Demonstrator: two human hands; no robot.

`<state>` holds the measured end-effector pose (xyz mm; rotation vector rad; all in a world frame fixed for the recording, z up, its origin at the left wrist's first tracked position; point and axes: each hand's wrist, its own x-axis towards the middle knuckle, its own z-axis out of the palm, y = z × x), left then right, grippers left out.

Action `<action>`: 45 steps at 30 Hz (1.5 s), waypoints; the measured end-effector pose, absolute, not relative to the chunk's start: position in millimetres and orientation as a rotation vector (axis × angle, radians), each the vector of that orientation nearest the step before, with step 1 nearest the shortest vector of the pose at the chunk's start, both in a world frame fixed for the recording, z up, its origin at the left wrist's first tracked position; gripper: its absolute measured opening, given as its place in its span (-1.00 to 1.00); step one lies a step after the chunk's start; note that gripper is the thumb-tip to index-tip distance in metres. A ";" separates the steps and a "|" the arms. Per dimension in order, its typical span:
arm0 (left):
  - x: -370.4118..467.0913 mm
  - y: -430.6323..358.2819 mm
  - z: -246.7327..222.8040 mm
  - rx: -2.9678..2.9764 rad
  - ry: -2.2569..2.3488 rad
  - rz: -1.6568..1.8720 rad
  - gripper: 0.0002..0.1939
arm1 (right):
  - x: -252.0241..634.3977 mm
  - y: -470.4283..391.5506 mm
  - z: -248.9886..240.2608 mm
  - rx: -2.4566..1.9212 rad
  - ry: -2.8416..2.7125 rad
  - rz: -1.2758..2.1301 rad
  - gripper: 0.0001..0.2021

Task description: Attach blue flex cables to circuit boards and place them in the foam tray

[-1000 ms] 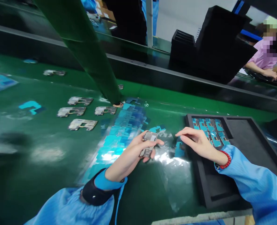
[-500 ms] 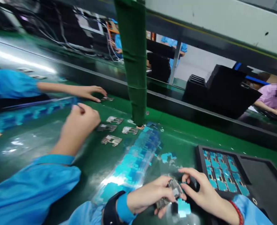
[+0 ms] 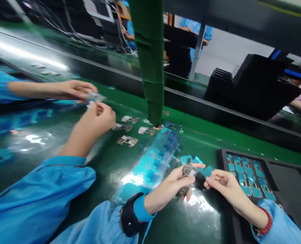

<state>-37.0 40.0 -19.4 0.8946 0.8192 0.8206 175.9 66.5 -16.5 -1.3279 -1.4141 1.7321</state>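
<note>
My left hand [image 3: 177, 183], with a black band at the wrist, is closed around a small circuit board [image 3: 190, 170] with metal shields. Its index finger stretches out past the board. To the right, my right hand [image 3: 223, 184] has thumb and fingers pinched together. A thin teal film piece [image 3: 206, 170] shows at those fingertips and seems to be held there; the contact is blurred. More cut film pieces [image 3: 187, 159] lie on the green bench just beyond my left hand. A long strip of blue film [image 3: 150, 162] runs over the bench to the left of my hands.
A black tray [image 3: 274, 162] at the right holds several teal-covered boards in rows. Several bare boards [image 3: 127, 140] lie left of the green-wrapped post [image 3: 150, 67]. At the left, a co-worker's hands [image 3: 94, 117] hold another board. A dark ledge [image 3: 216, 105] borders the bench's back.
My right hand has drawn away to the right from the board, its fingers now pinched. The teal film beneath my hands is gone from there. The co-worker has picked up a board.
</note>
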 end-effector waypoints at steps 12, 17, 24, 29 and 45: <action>-44.6 41.6 -12.2 0.999 0.885 0.571 -0.46 | 176.5 69.0 -21.7 -1.306 -1.545 1.096 -0.80; -48.1 43.7 -27.8 1.200 1.072 0.560 -0.61 | 195.9 80.0 -5.1 -1.030 -2.038 0.244 -0.87; -44.2 45.1 -32.2 1.259 1.305 0.848 -0.68 | 221.0 82.0 16.7 -0.661 -2.359 -0.463 -0.70; -41.6 46.6 -24.7 1.204 1.241 0.934 -0.75 | 212.8 78.4 17.0 -0.729 -2.192 -0.311 -0.76; -37.0 42.4 -11.7 0.987 1.109 0.913 -0.64 | 183.4 64.2 11.8 -1.203 -1.698 1.102 -0.81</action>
